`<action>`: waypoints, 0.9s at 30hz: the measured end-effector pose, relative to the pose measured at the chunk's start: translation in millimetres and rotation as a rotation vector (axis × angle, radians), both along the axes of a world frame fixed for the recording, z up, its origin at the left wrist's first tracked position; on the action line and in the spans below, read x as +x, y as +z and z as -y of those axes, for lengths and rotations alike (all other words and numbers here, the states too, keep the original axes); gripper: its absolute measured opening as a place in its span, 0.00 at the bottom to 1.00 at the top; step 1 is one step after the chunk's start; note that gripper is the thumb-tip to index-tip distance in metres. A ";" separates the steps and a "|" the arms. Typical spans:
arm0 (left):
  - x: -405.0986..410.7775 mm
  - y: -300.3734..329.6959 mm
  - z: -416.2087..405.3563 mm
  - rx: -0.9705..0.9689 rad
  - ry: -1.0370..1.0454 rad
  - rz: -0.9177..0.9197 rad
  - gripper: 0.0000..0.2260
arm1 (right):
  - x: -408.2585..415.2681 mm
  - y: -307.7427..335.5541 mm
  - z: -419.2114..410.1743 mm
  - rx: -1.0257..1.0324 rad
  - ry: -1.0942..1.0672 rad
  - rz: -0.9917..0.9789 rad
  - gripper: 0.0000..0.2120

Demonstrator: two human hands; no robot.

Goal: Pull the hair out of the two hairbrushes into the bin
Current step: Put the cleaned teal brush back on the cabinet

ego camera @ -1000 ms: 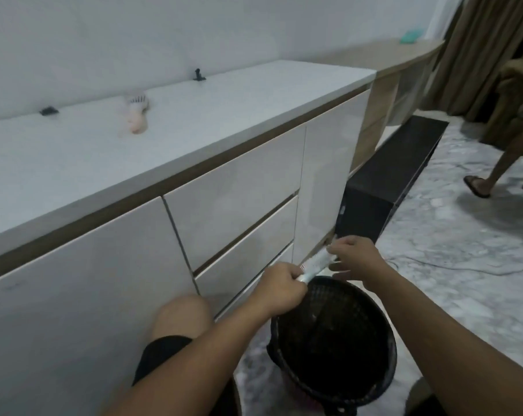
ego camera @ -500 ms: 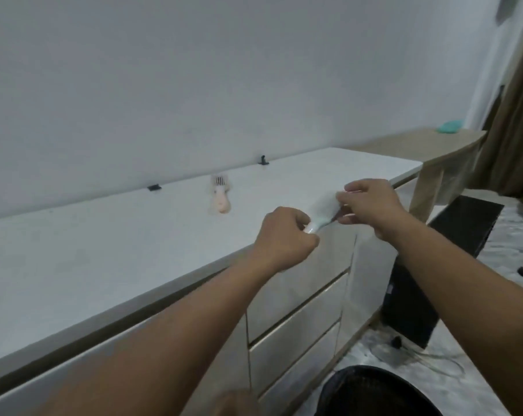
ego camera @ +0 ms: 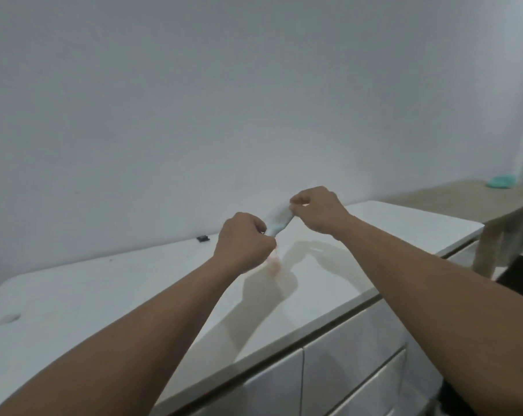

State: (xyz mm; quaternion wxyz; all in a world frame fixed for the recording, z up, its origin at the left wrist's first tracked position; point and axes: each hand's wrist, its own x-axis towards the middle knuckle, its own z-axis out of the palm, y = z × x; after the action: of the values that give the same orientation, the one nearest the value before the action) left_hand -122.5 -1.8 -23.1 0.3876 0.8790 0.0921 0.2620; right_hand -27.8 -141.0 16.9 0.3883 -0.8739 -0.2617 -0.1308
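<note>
your left hand (ego camera: pixel 244 239) grasps the white hairbrush (ego camera: pixel 279 222) handle, right hand (ego camera: pixel 317 209) pinches its head, mid frame; set it on the worktop (ego camera: pixel 110 283) next, i judge

Place: a room in a home, living room or bedroom by the look of it.
Long cabinet (ego camera: pixel 329 382): low, glossy white drawer fronts with a thin wood-coloured band under its white tabletop (ego camera: pixel 110 292), below the grip and running off to both sides.
Wall (ego camera: pixel 224 100): plain, pale, painted, behind the grip.
Side desk (ego camera: pixel 452 199): light wood top, to the right of the grip and beyond it, with a teal object (ego camera: pixel 502 181) lying on it.
Second hairbrush (ego camera: pixel 273 262): pink, blurred, lying on the tabletop just below the grip.
Small black item (ego camera: pixel 203 238): on the tabletop by the wall, left of the grip.
</note>
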 end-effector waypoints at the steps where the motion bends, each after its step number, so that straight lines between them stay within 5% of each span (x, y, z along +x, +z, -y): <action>1: 1.4 -1.8 -10.4 0.009 0.026 0.002 0.10 | 3.7 -1.2 -9.7 -0.032 0.027 -0.003 0.14; 16: 9.4 -41.7 -93.9 0.075 0.257 -0.142 0.06 | 45.6 -58.2 -118.5 -0.570 0.082 0.056 0.21; 27: 33.1 -60.3 -91.0 0.046 0.329 -0.123 0.04 | 62.4 -76.7 -131.5 -0.757 0.058 0.095 0.30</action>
State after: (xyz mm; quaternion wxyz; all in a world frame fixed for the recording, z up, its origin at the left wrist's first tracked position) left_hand -89.4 89.2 -83.5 0.3131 0.8750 0.2521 0.2698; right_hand 34.6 -9.6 -59.8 0.0289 -0.9406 -0.3340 -0.0541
